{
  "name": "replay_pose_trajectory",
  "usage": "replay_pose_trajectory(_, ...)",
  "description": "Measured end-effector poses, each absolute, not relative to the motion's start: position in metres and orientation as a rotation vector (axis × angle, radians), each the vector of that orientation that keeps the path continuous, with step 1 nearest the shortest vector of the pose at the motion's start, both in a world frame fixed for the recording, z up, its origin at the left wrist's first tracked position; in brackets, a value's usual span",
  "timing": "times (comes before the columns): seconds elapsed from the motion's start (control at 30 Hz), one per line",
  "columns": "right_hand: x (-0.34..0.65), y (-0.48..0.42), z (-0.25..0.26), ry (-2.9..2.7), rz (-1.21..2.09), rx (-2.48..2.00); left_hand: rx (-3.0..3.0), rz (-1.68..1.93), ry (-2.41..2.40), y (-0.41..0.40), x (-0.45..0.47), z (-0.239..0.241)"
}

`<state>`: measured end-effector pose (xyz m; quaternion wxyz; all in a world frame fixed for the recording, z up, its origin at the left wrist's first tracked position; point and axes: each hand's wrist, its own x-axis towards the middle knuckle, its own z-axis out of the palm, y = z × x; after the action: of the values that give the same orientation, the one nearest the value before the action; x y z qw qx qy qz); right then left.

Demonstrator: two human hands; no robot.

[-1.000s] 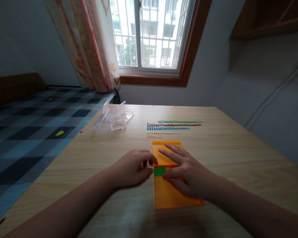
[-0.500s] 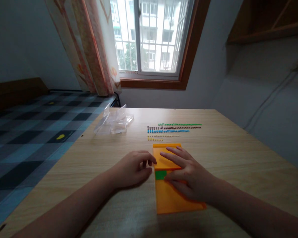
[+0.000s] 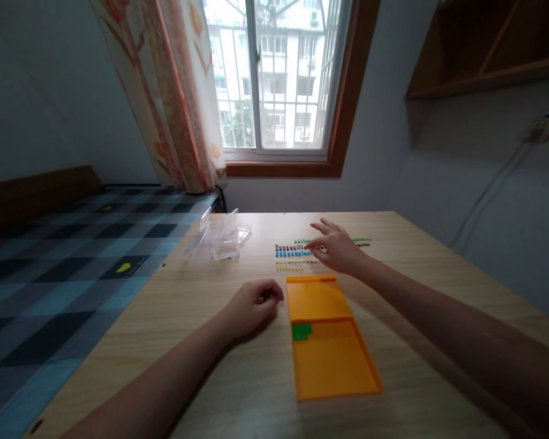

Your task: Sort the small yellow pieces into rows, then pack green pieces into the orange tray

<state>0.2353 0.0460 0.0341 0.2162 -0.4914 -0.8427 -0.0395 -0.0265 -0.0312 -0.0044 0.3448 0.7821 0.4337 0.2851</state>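
My right hand [image 3: 341, 247] is stretched over the rows of tiny coloured pieces, fingers spread, with thumb and forefinger low above the brown and blue pieces. I see nothing held in it. An orange hinged tray [image 3: 333, 363] lies unfolded on the table, its lid [image 3: 318, 297] toward the window. In the tray's upper left corner sits a small green patch of pieces [image 3: 301, 331] with a stepped right edge. Left of the tray, my left hand [image 3: 251, 308] rests on the table, its fingers curled in toward the thumb with nothing visible in them.
Green pieces [image 3: 361, 239], blue pieces [image 3: 288, 254] and yellow pieces [image 3: 289, 269] stand in rows beyond the tray. Clear plastic boxes [image 3: 217, 241] are piled at the table's far left. A bed with a checked cover [image 3: 96, 244] adjoins the left side.
My right hand has left the tray and moved forward to the rows of pieces, uncovering the green patch. My left hand stays beside the tray. The camera view has tilted up slightly.
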Motion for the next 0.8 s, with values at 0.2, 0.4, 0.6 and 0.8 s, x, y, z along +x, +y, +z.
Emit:
replay_pose_trajectory(0.2,0.212,0.112,0.034,-2.344,-0.014,-1.666,2.009,0.748,1.119,-0.032,-0.028,-0.004)
replay_pose_trajectory(0.4,0.195,0.135,0.022,-2.335,-0.008,-1.728,2.005,0.726,1.144,-0.031,-0.028,-0.005)
replay_pose_trajectory(0.6,0.184,0.144,0.013,-2.397,-0.030,-1.696,1.984,0.726,1.135,-0.030,-0.028,-0.010)
replay_pose_trajectory(0.8,0.180,0.149,0.012,-2.398,-0.017,-1.686,1.975,0.738,1.130,-0.032,-0.026,-0.007)
